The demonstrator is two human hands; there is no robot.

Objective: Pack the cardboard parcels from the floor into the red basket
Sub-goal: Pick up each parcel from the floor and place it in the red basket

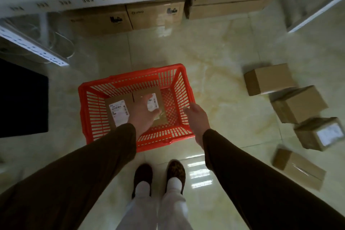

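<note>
At the far left of the frame lies a flat black mat (pixel 22 99), dark and soft-looking, on the shiny pale floor (pixel 214 58). Next, in the middle, sits the red basket (pixel 97 87), hard plastic with slits all round so you can see through its sides. Two brown cardboard boxes lie flat on its bottom, side by side, likely to save room: the left box (pixel 115 110) shows a white paper label, and the right box (pixel 158 119) has one too. The left hand (pixel 144 112) hangs over the right box with fingers loose and spread, holding nothing; whether it touches the box I cannot tell. The right hand (pixel 196 115) is just past the basket's right rim, fingers loosely out, also holding nothing, maybe heading for more boxes. Under them are two dark shoes (pixel 160 177). At the right side four more boxes wait on the floor, tumbled at odd angles: a plain one (pixel 268 78) highest, then another (pixel 300 104), then one with a white label (pixel 321 133), then a long flat one (pixel 298 170) lowest. They are square-cornered, dull brown, some with shiny tape.
</note>
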